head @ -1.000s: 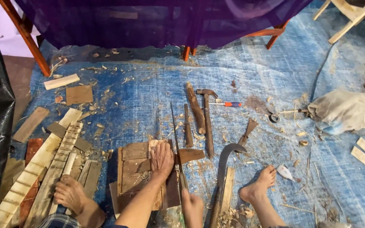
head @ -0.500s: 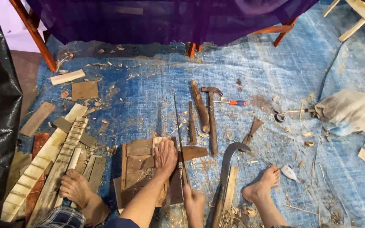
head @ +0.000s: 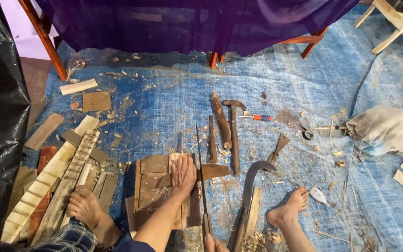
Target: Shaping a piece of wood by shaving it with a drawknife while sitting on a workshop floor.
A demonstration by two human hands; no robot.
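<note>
Left hand (head: 183, 173) flat, open on wood panel (head: 154, 186) at lower centre, right hand (head: 215, 244) gripping saw (head: 202, 182) handle at bottom edge, curved sickle (head: 249, 186) just right.

No labels, signs or screens are showing anywhere on the blue tarp. The only package-like thing is a crumpled whitish plastic bag (head: 388, 128), which is lying at the right edge, well apart from the tools and the wooden pieces.
</note>
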